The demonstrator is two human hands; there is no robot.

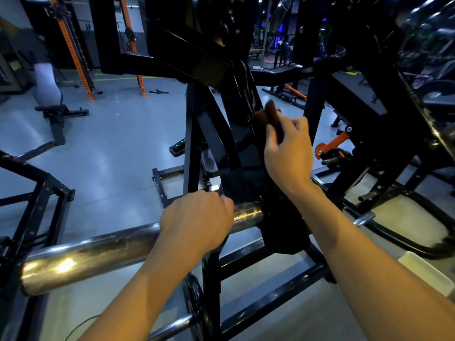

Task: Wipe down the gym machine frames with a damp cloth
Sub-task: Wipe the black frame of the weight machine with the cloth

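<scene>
Right hand (289, 150), centre-right of frame, pinches brown cloth (268, 114) against black sloping frame member (242, 99); left hand (197, 220), lower centre, fingers curled round chrome bar (98, 252); grey gym floor (110, 143) behind.

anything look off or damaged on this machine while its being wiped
Nothing stands out. The right hand presses the brown cloth on the black frame; the left hand grips the chrome bar, which only looks scuffed.
</scene>
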